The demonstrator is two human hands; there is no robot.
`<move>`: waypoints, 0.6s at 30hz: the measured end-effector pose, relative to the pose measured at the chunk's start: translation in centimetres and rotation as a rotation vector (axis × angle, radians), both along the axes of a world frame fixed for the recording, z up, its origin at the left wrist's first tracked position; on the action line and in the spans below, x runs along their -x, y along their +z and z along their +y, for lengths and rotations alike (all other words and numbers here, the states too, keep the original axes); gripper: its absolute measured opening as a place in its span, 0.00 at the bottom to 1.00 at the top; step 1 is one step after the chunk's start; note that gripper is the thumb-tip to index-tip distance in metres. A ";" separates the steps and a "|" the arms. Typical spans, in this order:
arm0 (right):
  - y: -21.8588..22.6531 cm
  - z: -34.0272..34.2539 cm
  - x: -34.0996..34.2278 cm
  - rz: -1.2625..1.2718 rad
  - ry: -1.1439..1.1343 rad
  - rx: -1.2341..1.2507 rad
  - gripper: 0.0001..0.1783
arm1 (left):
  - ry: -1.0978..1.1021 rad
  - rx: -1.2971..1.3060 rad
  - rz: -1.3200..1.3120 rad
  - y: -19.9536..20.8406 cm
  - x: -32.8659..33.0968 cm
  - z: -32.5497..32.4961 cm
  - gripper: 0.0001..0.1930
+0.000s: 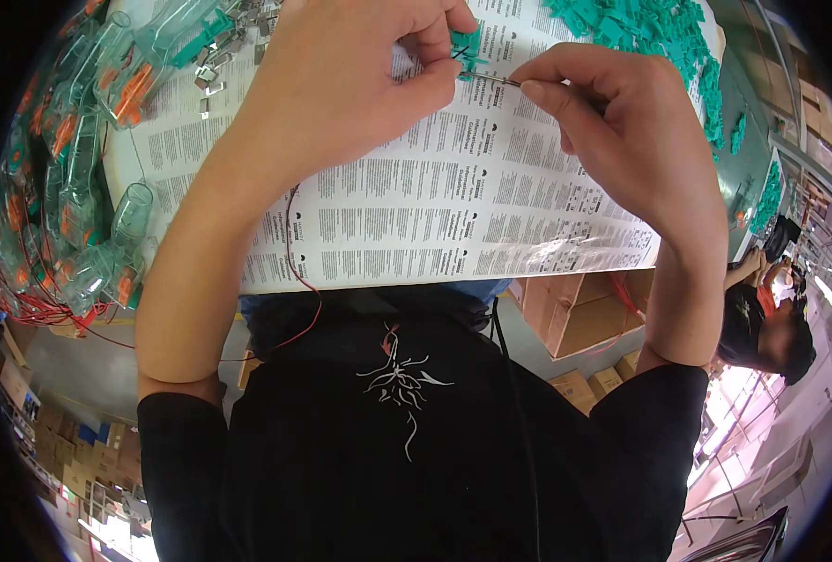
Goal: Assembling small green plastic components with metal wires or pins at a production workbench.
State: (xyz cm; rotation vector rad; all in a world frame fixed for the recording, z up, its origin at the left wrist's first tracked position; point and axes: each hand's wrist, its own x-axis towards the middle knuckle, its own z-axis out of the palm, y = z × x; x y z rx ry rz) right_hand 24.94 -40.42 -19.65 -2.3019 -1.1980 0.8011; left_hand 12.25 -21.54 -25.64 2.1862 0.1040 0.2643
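At the far middle of the table, my left hand (360,89) pinches a small green plastic part (466,47) between thumb and fingers. My right hand (627,122) comes in from the right, closed on a thin metal rod-like tool (493,79). The tool's tip meets the green part beside my left thumb. Its exact kind is hard to make out, since my fingers cover the back end. A printed paper sheet (378,225) lies under both hands. A thin red wire (292,239) runs from beneath my left wrist over the sheet's near edge.
Clear plastic housings with orange and green parts (83,201) pile up at left, with red wires below. Small metal pieces (212,75) lie nearby. A heap of green plastic parts (641,33) covers the far right. A cardboard box (580,309) stands below the table edge; another person (763,318) is at right.
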 end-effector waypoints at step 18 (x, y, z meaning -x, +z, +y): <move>0.0 -0.1 0.8 -0.155 0.064 -0.046 0.07 | 0.003 -0.025 0.000 -0.1 0.0 -0.2 0.07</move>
